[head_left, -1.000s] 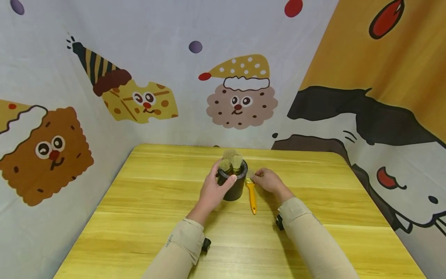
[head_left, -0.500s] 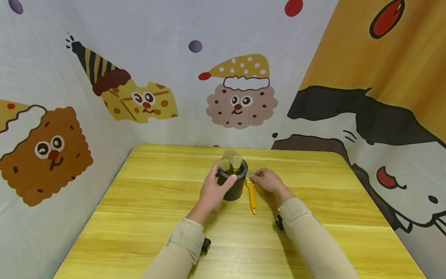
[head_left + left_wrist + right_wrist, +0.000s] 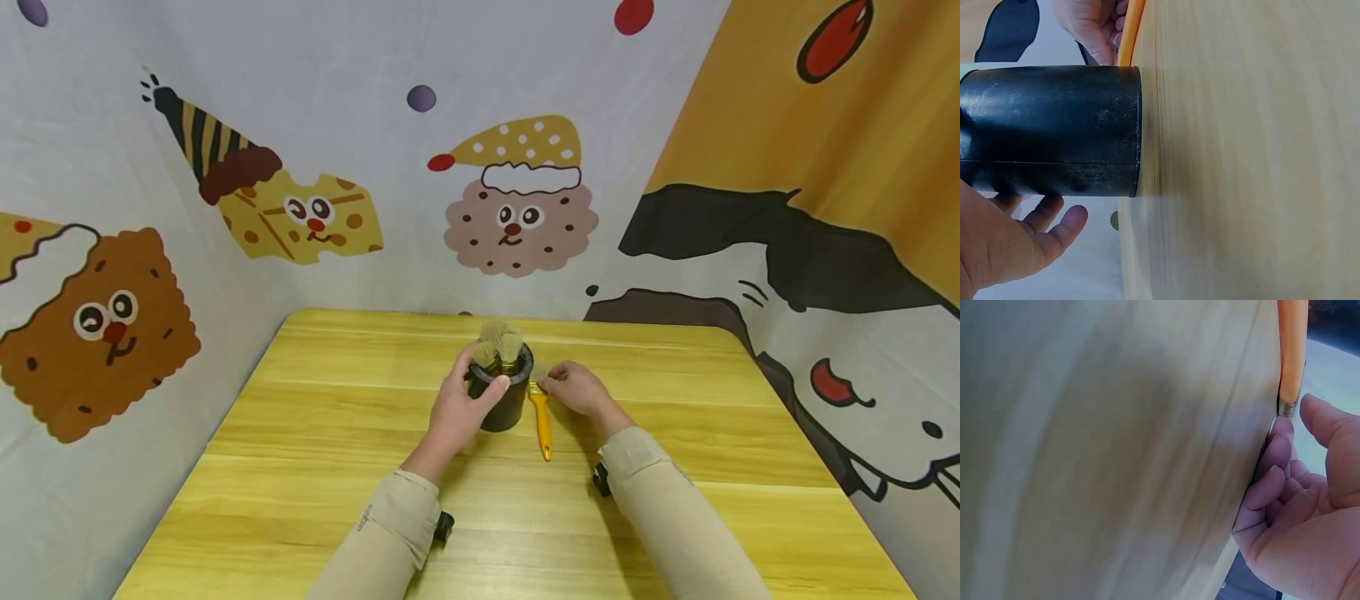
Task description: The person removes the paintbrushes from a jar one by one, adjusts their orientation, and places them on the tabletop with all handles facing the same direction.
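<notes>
Left hand (image 3: 461, 405) grips a black cup (image 3: 507, 412) of brushes (image 3: 497, 340), handles hidden; right hand (image 3: 581, 388) pinches a yellow brush (image 3: 542, 421), bristles (image 3: 537, 375) indistinct.

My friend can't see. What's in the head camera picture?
A left hand grips a black cup of brushes at a wooden table; the right hand is at the far end of a yellow-handled brush. Cartoon cloth hangs behind.

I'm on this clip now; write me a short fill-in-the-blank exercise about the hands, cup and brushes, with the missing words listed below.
1. The left hand holds the ____ cup.
2. The bristles in the cup point ____.
3. The fingertips nearest the loose brush belong to the ____ hand.

Missing words: black; up; right.
</notes>
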Demonstrator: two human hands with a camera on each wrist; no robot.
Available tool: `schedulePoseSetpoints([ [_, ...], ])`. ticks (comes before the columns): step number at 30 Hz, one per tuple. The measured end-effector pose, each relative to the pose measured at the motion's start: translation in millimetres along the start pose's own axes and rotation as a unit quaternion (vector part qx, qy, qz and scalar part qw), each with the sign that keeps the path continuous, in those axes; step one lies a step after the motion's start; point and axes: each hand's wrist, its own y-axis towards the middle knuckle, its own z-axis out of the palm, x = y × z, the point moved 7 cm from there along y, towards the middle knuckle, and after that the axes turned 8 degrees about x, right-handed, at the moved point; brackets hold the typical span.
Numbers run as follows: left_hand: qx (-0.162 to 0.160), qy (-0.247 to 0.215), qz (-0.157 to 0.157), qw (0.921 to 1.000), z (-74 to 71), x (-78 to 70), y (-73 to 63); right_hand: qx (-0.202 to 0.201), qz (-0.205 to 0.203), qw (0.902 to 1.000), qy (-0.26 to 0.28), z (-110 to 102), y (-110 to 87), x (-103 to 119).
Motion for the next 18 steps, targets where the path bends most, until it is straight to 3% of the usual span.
schedulePoseSetpoints([
  [18, 0.001, -0.005, 0.008, 1.0, 0.6, 0.4, 0.6, 0.0, 0.0, 1.0, -0.004, 1.4, 1.1, -1.2],
])
